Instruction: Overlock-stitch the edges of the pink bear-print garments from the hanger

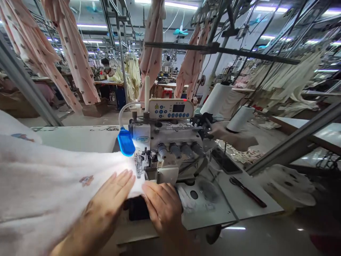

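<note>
The left hand (106, 206) lies flat, fingers stretched out, pressing down on the white cloth (53, 185), while the right hand (162, 206) pinches the cloth's front edge with curled fingers. The cloth spreads over the table (80, 137) to the left, its corner lying under the needle foot (140, 161) of the sewing machine (170, 142). A blue lamp (125, 142) shines just above, and dark scissors (247, 192) lie well apart on the right
</note>
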### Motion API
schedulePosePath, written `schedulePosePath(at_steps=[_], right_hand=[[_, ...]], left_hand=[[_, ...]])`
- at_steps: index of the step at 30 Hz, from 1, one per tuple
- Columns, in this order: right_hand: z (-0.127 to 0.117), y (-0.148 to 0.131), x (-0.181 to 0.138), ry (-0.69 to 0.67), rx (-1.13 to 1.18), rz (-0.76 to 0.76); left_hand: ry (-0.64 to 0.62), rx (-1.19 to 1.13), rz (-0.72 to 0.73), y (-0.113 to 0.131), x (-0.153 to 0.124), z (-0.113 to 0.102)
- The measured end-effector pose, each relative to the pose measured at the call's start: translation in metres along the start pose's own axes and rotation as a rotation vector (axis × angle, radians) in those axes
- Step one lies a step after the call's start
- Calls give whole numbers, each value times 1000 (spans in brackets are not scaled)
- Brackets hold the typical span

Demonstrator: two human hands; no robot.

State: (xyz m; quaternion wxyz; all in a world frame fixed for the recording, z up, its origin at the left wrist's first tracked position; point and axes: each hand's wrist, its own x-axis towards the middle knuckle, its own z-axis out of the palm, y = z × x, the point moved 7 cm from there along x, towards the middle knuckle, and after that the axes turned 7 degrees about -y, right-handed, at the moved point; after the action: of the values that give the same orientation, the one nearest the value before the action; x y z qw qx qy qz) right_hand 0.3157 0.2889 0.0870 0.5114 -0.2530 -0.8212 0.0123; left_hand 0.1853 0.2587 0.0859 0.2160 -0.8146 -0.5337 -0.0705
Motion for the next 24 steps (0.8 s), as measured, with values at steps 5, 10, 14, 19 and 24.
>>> schedulePosePath(at_steps=[5, 10, 14, 19, 24], right_hand=[[11, 11, 14, -61, -85, 70], [10, 13, 8, 12, -143, 174], [9, 16, -23, 35, -88, 176], [24, 30, -59, -84, -106, 234], [34, 33, -68, -127, -110, 237]], left_hand=[[35, -21, 10, -15, 21, 3], [-65, -62, 3, -26, 48, 1], [-162, -60, 41, -31, 71, -8], [-168, -33, -3, -41, 90, -15], [-163, -34, -55, -51, 94, 0]])
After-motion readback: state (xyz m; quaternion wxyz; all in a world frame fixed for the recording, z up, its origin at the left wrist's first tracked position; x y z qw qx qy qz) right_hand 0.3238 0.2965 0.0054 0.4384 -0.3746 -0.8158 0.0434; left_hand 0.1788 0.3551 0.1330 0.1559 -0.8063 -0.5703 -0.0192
